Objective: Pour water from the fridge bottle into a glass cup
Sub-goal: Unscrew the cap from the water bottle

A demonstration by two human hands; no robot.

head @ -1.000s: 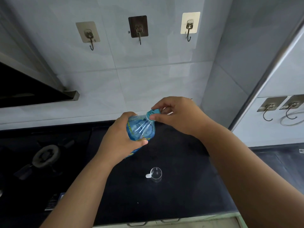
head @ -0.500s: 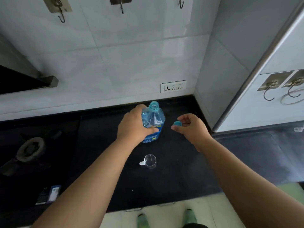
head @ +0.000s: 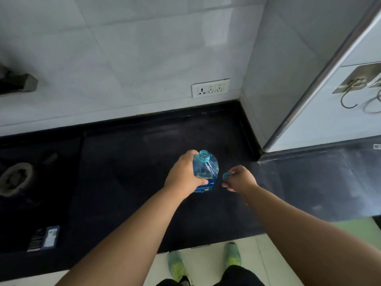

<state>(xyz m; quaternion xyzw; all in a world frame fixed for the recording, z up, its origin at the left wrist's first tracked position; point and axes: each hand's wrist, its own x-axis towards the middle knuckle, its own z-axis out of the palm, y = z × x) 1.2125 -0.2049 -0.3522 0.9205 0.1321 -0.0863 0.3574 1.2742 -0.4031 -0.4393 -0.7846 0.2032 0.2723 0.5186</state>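
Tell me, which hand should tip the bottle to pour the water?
Probably the left hand. It already grips the open water bottle round its body, standing on the black counter. The right hand is busy pinching the blue cap. No cup is visible right now.

The bottle (head: 206, 172) stands upright on the counter (head: 127, 162), held by the left hand (head: 183, 176); just right of it the right hand (head: 240, 179) holds the cap (head: 225, 176). Far left — a burner (head: 15, 178); behind, on the wall, a socket (head: 210, 88).
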